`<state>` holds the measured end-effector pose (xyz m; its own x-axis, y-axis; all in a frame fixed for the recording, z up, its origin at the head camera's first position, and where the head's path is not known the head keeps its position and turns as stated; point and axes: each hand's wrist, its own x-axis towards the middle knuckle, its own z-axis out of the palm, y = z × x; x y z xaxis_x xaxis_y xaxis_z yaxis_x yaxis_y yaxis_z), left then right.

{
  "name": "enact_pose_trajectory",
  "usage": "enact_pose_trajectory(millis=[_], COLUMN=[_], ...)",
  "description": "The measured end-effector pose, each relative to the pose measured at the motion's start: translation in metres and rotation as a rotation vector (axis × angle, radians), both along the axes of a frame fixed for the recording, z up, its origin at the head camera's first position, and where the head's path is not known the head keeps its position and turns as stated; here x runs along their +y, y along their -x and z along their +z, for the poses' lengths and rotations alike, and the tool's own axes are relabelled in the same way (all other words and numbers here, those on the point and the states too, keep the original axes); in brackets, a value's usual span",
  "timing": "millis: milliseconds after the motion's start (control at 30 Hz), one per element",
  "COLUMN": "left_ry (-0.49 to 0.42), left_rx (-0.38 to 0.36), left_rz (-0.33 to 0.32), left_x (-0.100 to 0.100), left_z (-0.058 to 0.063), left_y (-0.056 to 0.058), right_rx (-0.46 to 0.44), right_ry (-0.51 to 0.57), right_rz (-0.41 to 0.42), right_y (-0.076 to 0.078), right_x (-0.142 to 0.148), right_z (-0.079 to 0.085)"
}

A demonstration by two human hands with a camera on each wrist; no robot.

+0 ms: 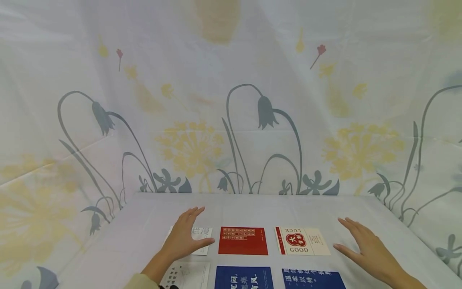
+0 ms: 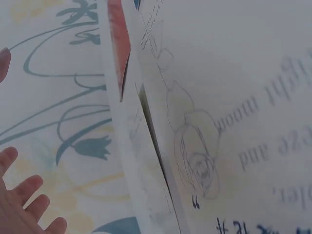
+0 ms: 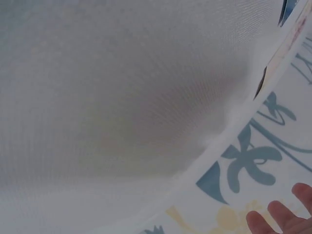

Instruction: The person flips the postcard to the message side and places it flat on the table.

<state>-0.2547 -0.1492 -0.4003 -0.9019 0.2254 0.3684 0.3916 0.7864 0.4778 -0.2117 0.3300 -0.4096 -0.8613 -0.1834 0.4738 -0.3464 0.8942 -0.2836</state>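
Observation:
My left hand (image 1: 183, 239) hovers above the left cards, fingers spread and nothing in it. It partly hides a white card (image 1: 203, 237) with grey drawing, and a second white card (image 1: 193, 275) lies nearer, below the wrist. In the left wrist view that nearer card (image 2: 204, 122) shows a line-drawn flower and lettering. Off to the right, my right hand (image 1: 368, 251) is held with thumb and fingers apart, holding nothing. Nearest to it is a cream card (image 1: 315, 241) with a red emblem and the words GOOD LUCK. A red card (image 1: 243, 247) lies between the hands.
Two dark blue cards with white writing lie at the front, one in the middle (image 1: 242, 275) and one further right (image 1: 312, 279). The cards rest in two rows on a white table (image 1: 252, 208). Behind it hangs a flower-printed curtain (image 1: 216, 100).

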Motion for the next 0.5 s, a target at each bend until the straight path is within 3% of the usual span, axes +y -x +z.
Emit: enact_pose_trajectory(millis=[233, 500], left_ry=[-0.037, -0.09], left_rx=[-0.024, -0.042], left_rz=[-0.031, -0.117], left_x=[0.018, 0.039], left_z=[-0.001, -0.004], left_y=[0.003, 0.008], right_rx=[-0.018, -0.077], right_ry=[0.005, 0.027], right_rz=[0.006, 0.017], right_y=[0.004, 0.01], right_x=[-0.007, -0.014], right_z=[-0.001, 0.0])
